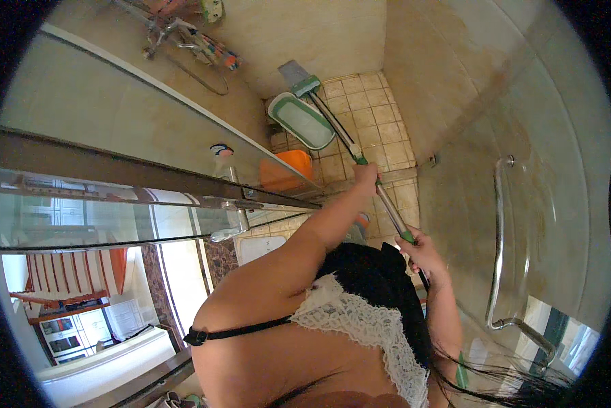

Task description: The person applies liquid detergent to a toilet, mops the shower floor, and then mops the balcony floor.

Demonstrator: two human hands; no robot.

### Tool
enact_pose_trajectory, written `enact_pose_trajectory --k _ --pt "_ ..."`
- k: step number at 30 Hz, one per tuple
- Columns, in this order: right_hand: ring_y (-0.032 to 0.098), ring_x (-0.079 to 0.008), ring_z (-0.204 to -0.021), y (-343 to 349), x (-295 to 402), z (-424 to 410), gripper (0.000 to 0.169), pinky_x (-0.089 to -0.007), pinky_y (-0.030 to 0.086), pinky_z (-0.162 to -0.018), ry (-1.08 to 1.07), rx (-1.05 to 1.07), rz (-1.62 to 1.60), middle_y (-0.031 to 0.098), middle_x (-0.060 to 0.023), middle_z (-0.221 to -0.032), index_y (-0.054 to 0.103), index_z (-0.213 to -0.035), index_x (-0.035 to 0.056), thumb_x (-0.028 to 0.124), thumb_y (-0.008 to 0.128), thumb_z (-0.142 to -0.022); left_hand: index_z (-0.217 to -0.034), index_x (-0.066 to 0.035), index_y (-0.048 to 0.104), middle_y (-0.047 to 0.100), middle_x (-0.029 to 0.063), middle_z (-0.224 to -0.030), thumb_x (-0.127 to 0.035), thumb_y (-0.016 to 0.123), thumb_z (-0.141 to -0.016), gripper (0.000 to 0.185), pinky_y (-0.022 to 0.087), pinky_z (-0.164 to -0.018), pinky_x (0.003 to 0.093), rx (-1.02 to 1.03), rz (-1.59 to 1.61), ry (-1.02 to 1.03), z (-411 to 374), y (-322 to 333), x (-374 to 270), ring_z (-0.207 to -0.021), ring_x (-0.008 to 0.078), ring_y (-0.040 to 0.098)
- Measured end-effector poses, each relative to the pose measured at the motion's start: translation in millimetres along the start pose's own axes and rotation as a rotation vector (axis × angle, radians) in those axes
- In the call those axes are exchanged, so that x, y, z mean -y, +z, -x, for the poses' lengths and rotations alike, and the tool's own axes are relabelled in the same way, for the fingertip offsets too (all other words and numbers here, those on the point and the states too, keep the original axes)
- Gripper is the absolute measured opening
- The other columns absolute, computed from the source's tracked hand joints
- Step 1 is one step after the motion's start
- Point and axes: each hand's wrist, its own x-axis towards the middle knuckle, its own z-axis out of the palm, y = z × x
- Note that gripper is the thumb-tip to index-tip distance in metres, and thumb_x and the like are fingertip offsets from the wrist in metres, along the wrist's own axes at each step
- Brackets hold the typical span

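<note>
A long mop with a metal handle (390,206) runs diagonally in front of my body. My left hand (366,178) is closed around its handle beside a green joint. Lower down, near another green collar, my right hand (424,252) grips the same handle. The mop's green and grey flat head (305,85) is at the far end, over the edge of a green-and-white plastic tub (280,109). Whether the head touches the tub or the wall, I cannot tell. Beneath the tub lies a beige tiled floor (377,109).
An orange plastic container (285,170) sits by the tub, behind a glass panel (106,102). To the left, a metal door handle (231,232) juts out. A metal grab bar (499,245) is on the right. Shower taps (165,35) are mounted on the far wall.
</note>
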Motion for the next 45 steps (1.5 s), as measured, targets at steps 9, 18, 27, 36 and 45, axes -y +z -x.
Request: enact_pose_trajectory --k 9,18,27,36,45 --pt "0.038 -0.0069 -0.035 8.0 -3.8 -54.3 0.036 -0.0227 0.028 -0.029 -0.136 0.016 0.018 0.049 -0.0017 -0.062 0.052 -0.110 0.0035 0.022 0.063 -0.081 -0.080 0.001 0.040 0.047 0.0127 -0.064 -0.002 0.049 -0.074 0.011 0.039 -0.036 0.0346 -0.048 0.080 -0.034 41.1 12.4 27.3 -0.044 0.0209 0.047" --pt "0.039 -0.0086 -0.036 3.2 -55.4 -69.7 0.034 -0.0240 0.030 -0.030 -0.296 -0.107 0.183 0.047 -0.0013 -0.059 0.053 -0.103 0.0045 0.027 0.064 -0.080 -0.069 -0.001 0.043 0.046 0.0104 -0.056 -0.004 0.051 -0.073 0.009 0.038 -0.036 0.0344 -0.084 -0.007 -0.038 66.5 15.8 15.5 -0.041 0.0201 0.046" --pt "0.036 -0.0079 -0.034 4.5 -29.6 -28.6 0.023 -0.0233 0.026 -0.029 -0.062 -0.007 -0.118 0.047 -0.0007 -0.059 0.053 -0.094 0.0069 0.025 0.062 -0.082 -0.070 0.000 0.044 0.048 0.0108 -0.057 -0.004 0.050 -0.074 0.008 0.039 -0.036 0.0347 0.002 -0.055 0.017 54.2 13.6 37.1 -0.042 0.0213 0.047" --pt "0.056 -0.0169 -0.087 6.1 -70.7 5.4 0.036 -0.0289 0.043 -0.080 -0.150 -0.038 0.026 0.063 -0.0083 -0.092 0.055 -0.111 0.0042 0.024 0.062 -0.083 -0.065 0.003 0.047 0.047 0.0133 -0.055 -0.004 0.051 -0.075 0.013 0.037 -0.037 0.0392 -0.090 -0.040 0.067 -23.3 -22.5 29.6 -0.044 0.0244 0.048" --pt "0.054 -0.0166 -0.097 -22.1 -32.3 154.9 0.039 -0.0272 0.040 -0.087 -0.017 -0.147 0.140 0.060 -0.0106 -0.105 0.051 -0.117 0.0002 0.006 0.061 -0.080 -0.068 0.000 0.051 0.050 0.0125 -0.058 -0.005 0.051 -0.072 0.007 0.038 -0.041 0.0383 0.120 -0.168 0.182 -34.1 -23.4 -93.3 -0.050 0.0259 0.051"
